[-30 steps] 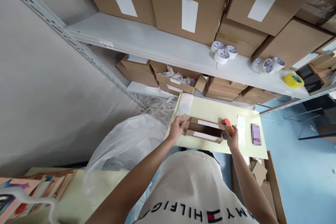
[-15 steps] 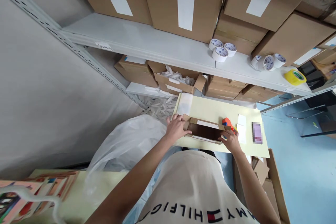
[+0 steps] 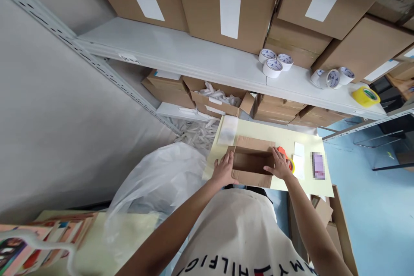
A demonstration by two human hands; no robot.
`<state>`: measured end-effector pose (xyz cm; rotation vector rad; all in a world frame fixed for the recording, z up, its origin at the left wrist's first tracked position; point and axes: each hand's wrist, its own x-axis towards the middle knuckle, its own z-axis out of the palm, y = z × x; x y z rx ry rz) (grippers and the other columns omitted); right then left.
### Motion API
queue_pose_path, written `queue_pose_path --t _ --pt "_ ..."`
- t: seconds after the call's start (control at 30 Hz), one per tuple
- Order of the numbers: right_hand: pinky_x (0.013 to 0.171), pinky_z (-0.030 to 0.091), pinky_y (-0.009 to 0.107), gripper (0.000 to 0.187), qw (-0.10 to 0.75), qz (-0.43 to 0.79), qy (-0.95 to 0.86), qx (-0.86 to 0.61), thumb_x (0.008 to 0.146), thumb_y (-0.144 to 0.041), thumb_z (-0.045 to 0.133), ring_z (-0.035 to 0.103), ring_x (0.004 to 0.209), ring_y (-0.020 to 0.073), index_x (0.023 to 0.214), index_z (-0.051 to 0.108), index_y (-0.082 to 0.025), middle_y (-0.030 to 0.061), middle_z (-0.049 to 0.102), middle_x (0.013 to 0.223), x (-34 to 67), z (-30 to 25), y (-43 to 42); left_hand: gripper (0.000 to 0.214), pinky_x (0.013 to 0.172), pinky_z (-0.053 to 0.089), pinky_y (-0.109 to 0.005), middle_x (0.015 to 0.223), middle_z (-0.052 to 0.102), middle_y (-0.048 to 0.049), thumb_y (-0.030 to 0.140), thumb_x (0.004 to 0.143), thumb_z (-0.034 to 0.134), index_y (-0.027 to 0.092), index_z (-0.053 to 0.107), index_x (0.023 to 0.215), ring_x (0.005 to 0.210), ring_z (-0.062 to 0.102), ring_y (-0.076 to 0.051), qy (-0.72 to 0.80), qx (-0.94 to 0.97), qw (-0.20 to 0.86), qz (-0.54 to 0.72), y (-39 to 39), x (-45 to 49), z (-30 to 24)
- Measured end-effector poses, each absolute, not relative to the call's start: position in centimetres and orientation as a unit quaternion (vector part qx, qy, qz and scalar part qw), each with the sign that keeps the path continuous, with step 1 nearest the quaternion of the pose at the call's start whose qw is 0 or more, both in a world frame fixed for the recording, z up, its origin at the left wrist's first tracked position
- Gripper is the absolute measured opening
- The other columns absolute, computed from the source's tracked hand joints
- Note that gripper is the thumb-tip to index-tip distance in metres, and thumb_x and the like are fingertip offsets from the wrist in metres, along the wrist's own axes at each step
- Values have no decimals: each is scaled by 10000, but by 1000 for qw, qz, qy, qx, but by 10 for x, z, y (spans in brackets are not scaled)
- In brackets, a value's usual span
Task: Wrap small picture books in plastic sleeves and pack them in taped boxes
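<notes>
A small brown cardboard box (image 3: 252, 161) stands open-topped on the pale yellow table (image 3: 258, 131) in front of me. My left hand (image 3: 224, 170) lies against the box's left side, fingers stretched out and pressing it. My right hand (image 3: 279, 165) presses the box's right side, fingers spread over the rim. An orange tape dispenser (image 3: 283, 152) sits just behind my right hand, partly hidden by it.
White paper slips (image 3: 298, 160) and a blurred purple item (image 3: 318, 165) lie on the table's right. A clear bag (image 3: 227, 130) lies at its back left. Tape rolls (image 3: 273, 64) and a yellow roll (image 3: 365, 95) sit on the white shelf (image 3: 194, 58). A big plastic bag (image 3: 158, 181) bulges at my left.
The box was flattened and narrow a second ago; it is now spread into a wide rectangle. Both hands have shifted from its end flaps to its left and right sides.
</notes>
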<state>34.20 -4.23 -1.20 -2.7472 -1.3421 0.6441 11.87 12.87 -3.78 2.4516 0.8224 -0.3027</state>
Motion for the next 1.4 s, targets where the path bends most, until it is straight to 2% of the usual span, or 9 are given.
queue_pose_path --t 0.23,0.5,0.67,0.83,0.97,1.07,1.2,1.27,1.4 --pt "1045 326 587 770 21 242 -375 -895 874 -616 447 324 1396 349 1525 213 -276 107 246 1588 360 -24 -22 1141 1079 388 -421 1557 320 -198 281 635 799 182 93 1526 1425 335 -324 342 890 302 10 116 138 -74" --pt "1098 134 667 960 8 75 -451 -889 836 -653 494 -18 1489 397 1554 79 -170 188 26 1627 336 -18 -22 1218 1112 356 -465 1588 265 -165 297 559 847 233 114 1530 1443 293 -339 325 850 410 69 122 148 -92" --pt "1152 176 541 985 17 166 -612 -773 807 -578 614 45 1506 311 1557 89 -214 141 43 1633 296 -4 1 1278 1151 320 -496 1588 268 -152 352 493 867 246 127 1530 1451 270 -349 295 824 469 117 125 144 -109" --pt "1170 171 514 1055 -17 243 -650 -719 747 -500 729 37 1507 301 1555 105 -236 122 10 1631 278 -11 29 1263 1159 305 -533 1601 216 -166 453 495 845 245 154 1531 1459 235 -369 288 808 502 112 125 131 -117" --pt "1152 258 489 1077 -16 277 -651 -706 717 -378 784 137 1496 307 1553 118 -250 123 22 1633 274 -20 36 1157 1171 286 -513 1587 271 -149 455 530 824 225 250 1508 1456 251 -358 250 809 518 119 133 109 -119" --pt "1133 323 463 1035 10 295 -636 -713 724 -296 781 281 1456 294 1546 153 -268 128 91 1630 274 -23 35 816 1143 345 -453 1517 420 -118 404 688 721 222 415 1422 1408 373 -300 315 781 522 133 152 97 -120" --pt "1072 423 426 960 33 322 -600 -732 760 -252 733 450 1364 289 1532 171 -344 77 159 1627 274 -23 33 426 995 484 -406 1280 637 -129 322 847 541 186 574 1249 1170 616 -252 507 717 465 115 194 109 -120" --pt "1032 465 408 929 36 329 -592 -734 775 -251 706 496 1327 287 1527 174 -370 53 159 1628 274 -23 34 405 985 482 -412 1228 654 -157 296 843 548 153 587 1220 1125 636 -267 537 708 446 104 217 126 -123" --pt "956 523 394 901 27 336 -594 -731 788 -248 670 556 1268 281 1530 170 -361 54 192 1621 274 -21 36 493 1054 412 -405 1278 611 -188 300 795 635 124 547 1247 1276 521 -301 568 705 417 80 249 166 -134"
